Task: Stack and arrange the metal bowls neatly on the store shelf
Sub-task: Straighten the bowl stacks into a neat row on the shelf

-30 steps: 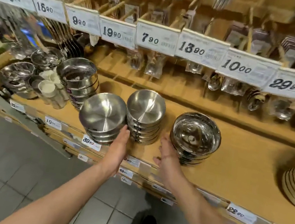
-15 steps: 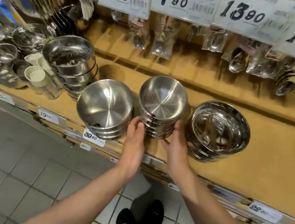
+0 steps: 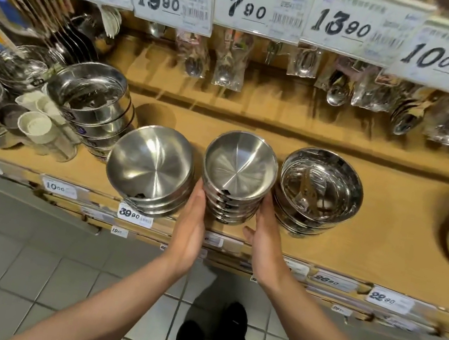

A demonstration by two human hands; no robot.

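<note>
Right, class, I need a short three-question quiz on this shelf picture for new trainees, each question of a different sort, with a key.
1. True or false: both hands press against the sides of the middle stack of bowls.
2. Multiple choice: which price tag hangs directly above that stack? A) 7.90 B) 29.90 C) 45.00
3. Fill in: the white cups stand to the ___ of the three front stacks.

Key:
1. True. The left hand and right hand flank the stack, fingers flat against its sides.
2. A, the 7.90 tag.
3. Left, beyond the wide stack; the shiny stack is on the right.
</note>
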